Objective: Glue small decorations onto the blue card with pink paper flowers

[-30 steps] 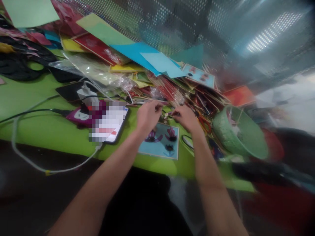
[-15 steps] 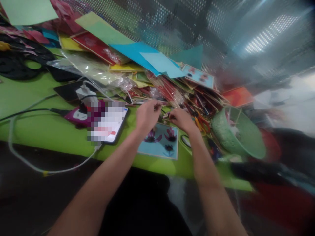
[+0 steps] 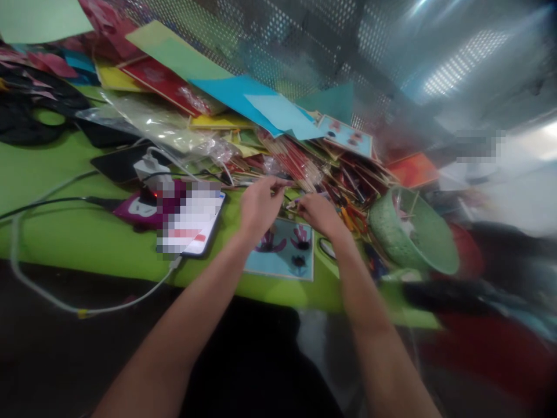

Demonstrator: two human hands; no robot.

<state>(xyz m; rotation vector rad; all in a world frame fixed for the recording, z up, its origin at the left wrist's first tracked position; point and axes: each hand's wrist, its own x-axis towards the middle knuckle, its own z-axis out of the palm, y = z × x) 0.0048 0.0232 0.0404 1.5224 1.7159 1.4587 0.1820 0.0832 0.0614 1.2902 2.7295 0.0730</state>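
Note:
My left hand (image 3: 261,203) is over the back edge of a light blue card (image 3: 282,267), its thumb and fingers pinched together. At its fingertips is a small, thin purplish bit, too blurred to name. Just to the right, my right hand (image 3: 319,212) is closed, fingers curled, with what it holds hidden. Small pale bits lie between the two hands. The card lies flat on the green table, bearing purple flower-like shapes (image 3: 300,237) with dark centres and a dark blue one below; my left wrist covers part of it.
Left stands a lit phone (image 3: 195,223) on a white cable, beside a purple power strip (image 3: 148,209). Behind are coloured sheets (image 3: 261,104), plastic wrapping (image 3: 174,128) and thin sticks (image 3: 291,159). Orange-handled scissors (image 3: 352,219) and a green basket (image 3: 413,232) are right.
The view has shifted slightly. My left fingers have straightened a little around the purplish bit; my right hand stays curled in nearly the same place.

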